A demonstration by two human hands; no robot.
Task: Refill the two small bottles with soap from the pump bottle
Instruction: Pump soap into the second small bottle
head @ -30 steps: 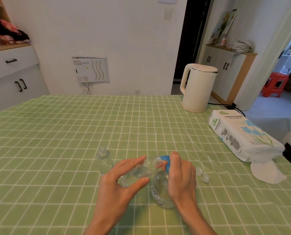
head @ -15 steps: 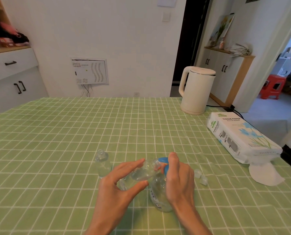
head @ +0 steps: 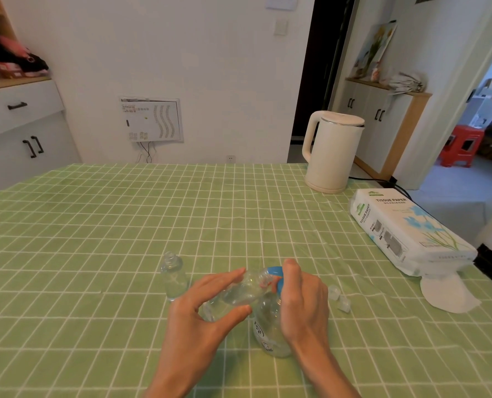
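Observation:
A clear pump bottle (head: pixel 270 331) with a blue pump head (head: pixel 276 272) stands on the green checked tablecloth (head: pixel 95 225). My right hand (head: pixel 302 297) rests over the pump head, fingers pressing on it. My left hand (head: pixel 198 308) holds a small clear bottle (head: pixel 244 291) tilted on its side, its mouth at the pump's nozzle. A second small clear bottle (head: pixel 174 275) stands upright and uncapped, just left of my left hand. Two small clear caps (head: pixel 339 298) lie to the right of my right hand.
A cream electric kettle (head: pixel 332 152) stands at the table's far right, its cord trailing off the edge. A pack of tissue paper (head: pixel 405 234) lies along the right edge, with a loose white tissue (head: pixel 448 293) in front of it.
Both hands and the bottles keep their pose at the pump. The view has tilted down slightly.

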